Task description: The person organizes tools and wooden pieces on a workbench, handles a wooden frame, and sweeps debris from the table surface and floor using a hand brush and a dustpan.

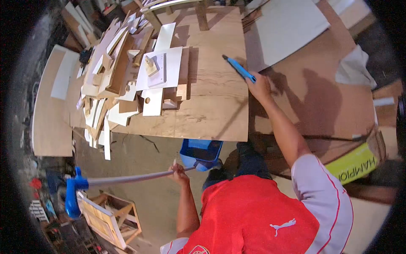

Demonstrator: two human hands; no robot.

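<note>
My right hand (259,89) is closed around the end of a blue hand brush (239,68), with a dark strip along its edge and its tip over the plywood tabletop (215,91). Lower down, my left hand (178,174) grips the long grey handle (135,178) of a dustpan. The blue pan (202,151) hangs by the table's near edge, tilted with its hollow side up. At the handle's far end is a blue grip (75,192). White and bare wood offcuts (114,80) lie piled on the table's left part.
A small wooden frame piece (110,218) stands on the floor at lower left. Brown board (304,101) and a white panel (287,34) lie to the right, with a crumpled white cloth (357,65) and a yellow-green label (355,163). Wooden legs (202,17) stand at the table's back.
</note>
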